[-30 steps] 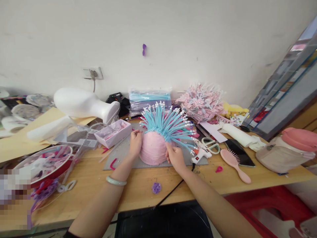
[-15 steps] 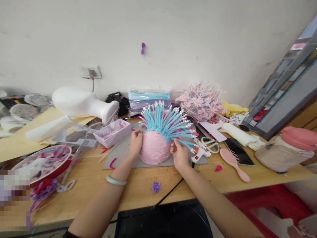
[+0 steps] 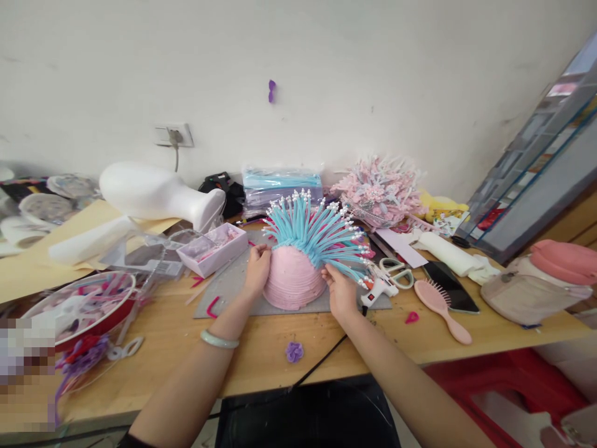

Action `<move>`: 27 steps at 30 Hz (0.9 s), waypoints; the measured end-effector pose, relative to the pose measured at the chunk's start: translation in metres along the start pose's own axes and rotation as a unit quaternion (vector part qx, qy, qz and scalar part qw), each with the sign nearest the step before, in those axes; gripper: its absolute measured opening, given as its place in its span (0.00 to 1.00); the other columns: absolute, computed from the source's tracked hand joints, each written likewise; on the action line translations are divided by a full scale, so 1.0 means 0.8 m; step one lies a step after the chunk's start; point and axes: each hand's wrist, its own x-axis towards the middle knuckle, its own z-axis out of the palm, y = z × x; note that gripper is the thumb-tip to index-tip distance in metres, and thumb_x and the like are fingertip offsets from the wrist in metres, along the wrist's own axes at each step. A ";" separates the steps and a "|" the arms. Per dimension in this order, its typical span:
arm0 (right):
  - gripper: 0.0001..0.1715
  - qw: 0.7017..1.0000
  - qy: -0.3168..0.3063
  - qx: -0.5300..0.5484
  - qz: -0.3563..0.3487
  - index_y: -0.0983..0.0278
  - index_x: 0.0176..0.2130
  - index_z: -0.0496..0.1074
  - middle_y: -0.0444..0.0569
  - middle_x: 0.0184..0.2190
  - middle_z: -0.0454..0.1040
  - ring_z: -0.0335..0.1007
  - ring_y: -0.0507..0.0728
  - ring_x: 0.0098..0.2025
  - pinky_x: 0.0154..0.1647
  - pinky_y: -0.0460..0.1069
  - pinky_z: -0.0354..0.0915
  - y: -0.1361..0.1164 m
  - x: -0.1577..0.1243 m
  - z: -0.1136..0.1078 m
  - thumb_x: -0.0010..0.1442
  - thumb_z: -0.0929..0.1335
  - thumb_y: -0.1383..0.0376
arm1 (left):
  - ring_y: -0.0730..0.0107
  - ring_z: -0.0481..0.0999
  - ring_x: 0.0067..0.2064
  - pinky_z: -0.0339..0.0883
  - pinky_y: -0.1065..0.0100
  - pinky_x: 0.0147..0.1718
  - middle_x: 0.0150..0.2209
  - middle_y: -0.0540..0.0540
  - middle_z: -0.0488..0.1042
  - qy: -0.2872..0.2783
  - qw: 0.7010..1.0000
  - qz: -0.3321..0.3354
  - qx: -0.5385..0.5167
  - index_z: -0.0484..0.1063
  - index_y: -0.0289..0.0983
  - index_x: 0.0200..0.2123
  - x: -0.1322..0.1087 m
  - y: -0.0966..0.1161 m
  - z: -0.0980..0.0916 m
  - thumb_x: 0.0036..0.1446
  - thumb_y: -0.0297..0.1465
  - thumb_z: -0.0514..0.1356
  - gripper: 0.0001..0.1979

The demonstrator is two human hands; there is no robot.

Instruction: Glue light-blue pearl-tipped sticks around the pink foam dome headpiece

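Note:
A pink, ribbed dome-shaped cap [image 3: 293, 283] sits in front of me on a grey cutting mat [image 3: 368, 300]. Blue pipe cleaners [image 3: 310, 233] fan out from its far and right side, with white beads at their tips. My left hand [image 3: 258, 270], a pale bangle on its wrist, has curled fingers at the cap's left edge. At the right edge my right hand [image 3: 339, 291] grips with thumb and fingers, close to the lowest blue stems. The fingertips of both hands are partly hidden.
A glue gun [image 3: 379, 291], scissors [image 3: 401, 274], a hairbrush [image 3: 441, 309] and a phone [image 3: 450, 286] lie right. Behind are a pink beaded bundle [image 3: 377, 190] and a white mannequin head [image 3: 149, 193]. A purple flower [image 3: 294, 352] lies in front; a lilac box [image 3: 212, 250] stands left.
My right fingers have straightened a little and shifted along the cap's right edge. The cap, the blue stems and my left hand look almost the same.

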 end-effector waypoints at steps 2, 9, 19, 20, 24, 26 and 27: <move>0.14 1.000 -0.020 0.016 -0.016 0.64 0.24 0.69 0.41 0.20 0.71 0.67 0.50 0.22 0.25 0.47 0.67 0.001 0.001 -0.001 0.33 0.74 0.68 | 0.64 0.68 0.49 0.58 0.65 0.50 0.45 0.44 0.70 0.003 1.000 0.000 0.002 0.64 0.37 0.40 -0.001 0.001 0.000 0.51 0.32 0.52 0.11; 0.11 0.999 -0.022 0.031 -0.020 0.65 0.24 0.69 0.42 0.20 0.73 0.68 0.49 0.21 0.24 0.45 0.66 0.004 0.003 -0.004 0.37 0.72 0.66 | 0.63 0.68 0.48 0.58 0.64 0.50 0.45 0.43 0.70 0.009 1.000 0.002 0.004 0.65 0.37 0.39 -0.001 0.002 0.001 0.51 0.32 0.52 0.11; 0.10 1.000 -0.014 0.005 0.006 0.66 0.24 0.68 0.41 0.18 0.71 0.67 0.49 0.20 0.23 0.45 0.65 0.000 -0.001 0.001 0.38 0.72 0.66 | 0.64 0.67 0.50 0.57 0.65 0.51 0.47 0.42 0.69 0.003 1.000 -0.002 0.012 0.64 0.36 0.39 -0.004 0.006 0.001 0.53 0.30 0.51 0.10; 0.10 1.000 -0.010 0.003 0.014 0.66 0.24 0.68 0.41 0.18 0.71 0.67 0.49 0.20 0.23 0.45 0.65 -0.001 -0.001 0.002 0.38 0.72 0.65 | 0.64 0.67 0.50 0.57 0.65 0.51 0.47 0.42 0.69 0.002 1.000 -0.002 0.012 0.64 0.36 0.39 -0.004 0.006 0.001 0.53 0.30 0.51 0.10; 0.13 0.999 0.005 -0.009 0.038 0.66 0.22 0.67 0.41 0.17 0.70 0.65 0.48 0.19 0.22 0.44 0.64 -0.002 0.000 0.004 0.38 0.73 0.62 | 0.64 0.67 0.50 0.57 0.65 0.52 0.47 0.42 0.69 0.000 1.000 -0.001 0.013 0.64 0.36 0.39 -0.004 0.007 0.001 0.53 0.31 0.51 0.10; 0.14 0.999 0.010 -0.017 0.032 0.65 0.22 0.67 0.40 0.17 0.70 0.64 0.47 0.18 0.19 0.44 0.61 -0.003 0.002 0.003 0.37 0.73 0.61 | 0.64 0.67 0.50 0.57 0.64 0.52 0.46 0.42 0.69 0.001 1.000 -0.002 0.012 0.64 0.36 0.39 -0.003 0.006 0.001 0.53 0.30 0.51 0.10; 0.15 0.999 0.015 -0.018 0.027 0.65 0.22 0.66 0.40 0.17 0.69 0.63 0.47 0.18 0.18 0.43 0.60 -0.004 0.002 0.002 0.37 0.73 0.60 | 0.64 0.67 0.50 0.57 0.64 0.52 0.46 0.42 0.69 0.002 1.000 -0.002 0.012 0.64 0.37 0.39 -0.003 0.006 0.001 0.53 0.30 0.51 0.09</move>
